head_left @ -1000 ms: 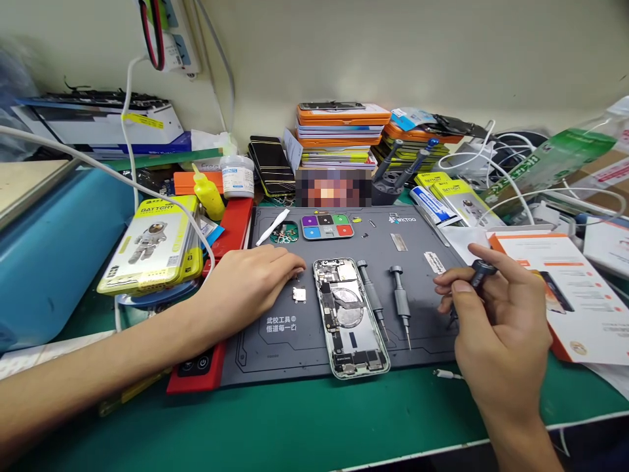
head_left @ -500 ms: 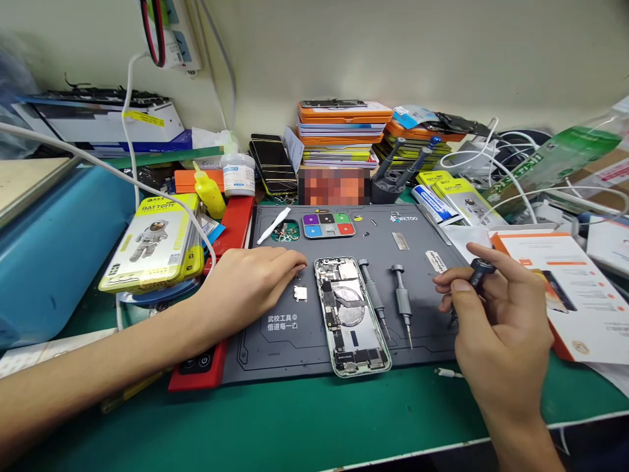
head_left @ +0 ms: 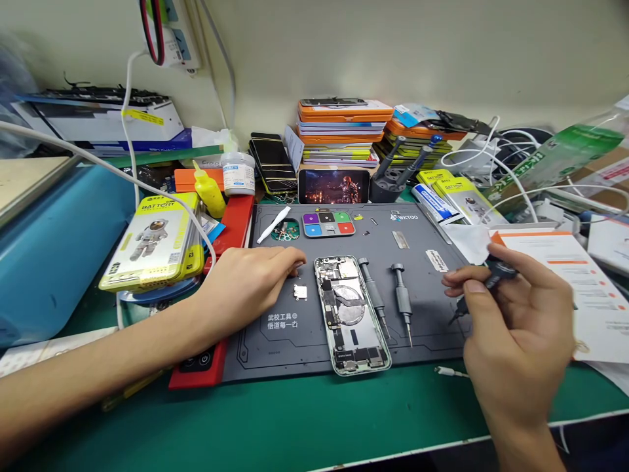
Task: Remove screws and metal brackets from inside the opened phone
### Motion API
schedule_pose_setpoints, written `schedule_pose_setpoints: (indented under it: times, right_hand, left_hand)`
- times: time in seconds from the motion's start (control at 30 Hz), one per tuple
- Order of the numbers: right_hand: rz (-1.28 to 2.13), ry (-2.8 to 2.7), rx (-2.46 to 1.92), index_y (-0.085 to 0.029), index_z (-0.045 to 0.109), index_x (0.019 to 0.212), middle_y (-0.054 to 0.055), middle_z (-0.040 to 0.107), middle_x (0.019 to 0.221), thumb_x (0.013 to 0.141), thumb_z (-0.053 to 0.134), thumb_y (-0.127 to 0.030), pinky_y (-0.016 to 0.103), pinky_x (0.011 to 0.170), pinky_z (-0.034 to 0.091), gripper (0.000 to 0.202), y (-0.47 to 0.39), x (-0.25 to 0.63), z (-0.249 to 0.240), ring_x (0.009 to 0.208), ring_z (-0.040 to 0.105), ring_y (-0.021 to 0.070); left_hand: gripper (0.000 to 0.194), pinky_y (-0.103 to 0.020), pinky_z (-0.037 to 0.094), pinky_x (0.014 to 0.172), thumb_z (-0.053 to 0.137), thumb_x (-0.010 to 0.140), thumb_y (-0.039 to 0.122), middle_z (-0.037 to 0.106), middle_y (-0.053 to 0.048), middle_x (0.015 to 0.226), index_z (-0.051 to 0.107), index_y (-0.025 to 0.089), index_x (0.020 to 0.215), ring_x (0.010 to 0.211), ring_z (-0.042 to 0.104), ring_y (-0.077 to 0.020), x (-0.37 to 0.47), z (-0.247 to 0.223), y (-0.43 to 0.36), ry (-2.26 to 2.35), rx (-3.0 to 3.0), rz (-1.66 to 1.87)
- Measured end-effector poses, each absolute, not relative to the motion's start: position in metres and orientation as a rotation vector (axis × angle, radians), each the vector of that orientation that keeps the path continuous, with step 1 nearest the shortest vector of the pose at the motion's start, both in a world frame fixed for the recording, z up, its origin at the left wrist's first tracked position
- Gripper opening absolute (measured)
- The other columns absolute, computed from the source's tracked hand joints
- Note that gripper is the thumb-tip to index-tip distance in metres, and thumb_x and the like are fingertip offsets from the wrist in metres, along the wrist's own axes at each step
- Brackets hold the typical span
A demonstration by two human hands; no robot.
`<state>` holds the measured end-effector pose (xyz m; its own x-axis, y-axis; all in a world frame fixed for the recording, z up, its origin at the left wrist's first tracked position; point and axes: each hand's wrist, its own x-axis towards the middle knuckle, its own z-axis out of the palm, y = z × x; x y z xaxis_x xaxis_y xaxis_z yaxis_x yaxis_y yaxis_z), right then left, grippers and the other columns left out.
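Gray mat [head_left: 304, 354] under two screwdrivers [head_left: 401, 298]

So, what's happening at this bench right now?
The right hand holds a dark screwdriver, tip angled down over the mat. The left hand is by a small metal plate, fingertips together; whether they pinch anything is unclear. Between the hands lies an opened phone, its insides showing, with two grey drivers to its right. Neither hand is touching it.
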<state>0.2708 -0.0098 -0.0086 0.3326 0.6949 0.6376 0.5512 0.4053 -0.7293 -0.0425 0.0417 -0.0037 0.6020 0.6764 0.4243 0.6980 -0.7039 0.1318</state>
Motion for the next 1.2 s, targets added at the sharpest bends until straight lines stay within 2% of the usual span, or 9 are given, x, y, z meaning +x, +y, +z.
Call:
schedule_pose_setpoints:
  times: [0.13,0.23,0.33,0.5,0.7,0.87,1.03,1.2]
  right_hand:
    - [0.039,-1.302,-1.019,-0.025,0.062,0.129,0.0,0.07,0.102,0.095,0.075,-0.011,0.043,0.089,0.065,0.039,-0.007,0.268,-0.006,0.089,0.077,0.0197]
    - [0.144,-1.357,-1.087,-0.024,0.057,0.132,0.003,0.073,0.105,0.098,0.073,-0.016,0.05,0.096,0.066,0.038,-0.006,0.267,-0.008,0.097,0.078,0.0245]
    - [0.195,-1.4,-1.172,-0.024,0.055,0.133,0.007,0.075,0.105,0.101,0.073,-0.023,0.054,0.093,0.066,0.037,-0.006,0.268,-0.011,0.097,0.078,0.028]
    - [0.124,-1.48,-1.263,-0.024,0.056,0.139,0.007,0.074,0.106,0.103,0.07,-0.027,0.047,0.093,0.061,0.039,-0.007,0.273,-0.016,0.1,0.077,0.026]
    - [-0.045,-1.6,-1.363,-0.029,0.057,0.151,0.007,0.071,0.122,0.104,0.07,-0.027,0.037,0.094,0.058,0.048,-0.012,0.276,-0.017,0.112,0.072,0.022]
    - [-0.247,-1.718,-1.424,-0.031,0.054,0.156,0.007,0.07,0.131,0.109,0.065,-0.027,0.035,0.09,0.059,0.049,-0.017,0.272,-0.015,0.107,0.071,0.0219]
    - [-0.192,-1.639,-1.467,-0.031,0.053,0.158,0.008,0.071,0.124,0.11,0.064,-0.033,0.035,0.081,0.06,0.05,-0.017,0.272,-0.018,0.095,0.071,0.0214]
    - [-0.071,-1.503,-1.468,-0.029,0.044,0.161,0.006,0.07,0.109,0.111,0.062,-0.039,0.034,0.071,0.061,0.054,-0.017,0.274,-0.019,0.087,0.072,0.0213]
  left_hand:
    - [0.025,-0.032,0.045,0.055,0.049,0.105,0.006,0.08,0.006,0.096,0.068,0.018,0.115,0.083,0.081,-0.0204,-0.042,-0.004,0.042,-1.212,-2.764,-0.707]
    - [0.024,-0.033,0.044,0.054,0.05,0.105,0.007,0.08,0.005,0.097,0.069,0.018,0.115,0.083,0.081,-0.0206,-0.042,-0.005,0.043,-1.201,-2.752,-0.707]
    - [0.023,-0.034,0.043,0.054,0.05,0.106,0.009,0.081,0.005,0.099,0.069,0.018,0.115,0.083,0.081,-0.0204,-0.042,-0.006,0.042,-1.19,-2.74,-0.719]
    - [0.022,-0.035,0.045,0.057,0.05,0.108,0.012,0.081,0.003,0.103,0.07,0.019,0.115,0.087,0.081,-0.0223,-0.042,-0.006,0.041,-1.189,-2.722,-0.704]
    - [0.02,-0.036,0.046,0.059,0.05,0.112,0.019,0.081,-0.001,0.105,0.071,0.018,0.113,0.084,0.079,-0.0247,-0.041,-0.006,0.042,-1.136,-2.699,-0.684]
    - [0.017,-0.037,0.048,0.062,0.054,0.111,0.018,0.081,-0.001,0.107,0.07,0.019,0.115,0.088,0.079,-0.0253,-0.042,-0.007,0.042,-1.135,-2.707,-0.674]
    - [0.016,-0.037,0.048,0.062,0.054,0.112,0.019,0.081,0.0,0.106,0.07,0.02,0.116,0.088,0.079,-0.0245,-0.042,-0.008,0.041,-1.111,-2.697,-0.7]
    - [0.019,-0.037,0.047,0.06,0.05,0.113,0.02,0.08,0.001,0.104,0.069,0.02,0.113,0.084,0.078,-0.0234,-0.042,-0.009,0.04,-1.074,-2.662,-0.739]
